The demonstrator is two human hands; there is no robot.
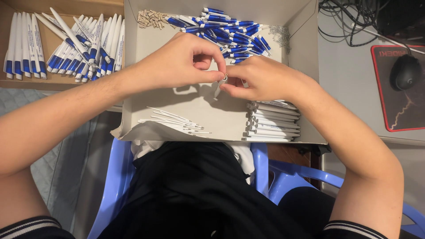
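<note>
My left hand (183, 62) and my right hand (261, 79) meet over the middle of an open cardboard box (195, 106). Between their fingertips sits a tiny metal spring (225, 78), pinched from both sides. A white pen part shows just below the fingers, mostly hidden by my right hand. In the box lie a pile of blue pen parts (230, 28) at the back, a stack of white pen barrels (273, 121) at the front right, and thin white refills (177, 121) at the front left.
Another box at the left holds several finished white-and-blue pens (66, 44). Small tan pieces (150, 18) and a heap of springs (280, 34) lie at the box's back. A black mouse (405, 71) on a mat and cables sit at the right. Blue plastic chairs stand below.
</note>
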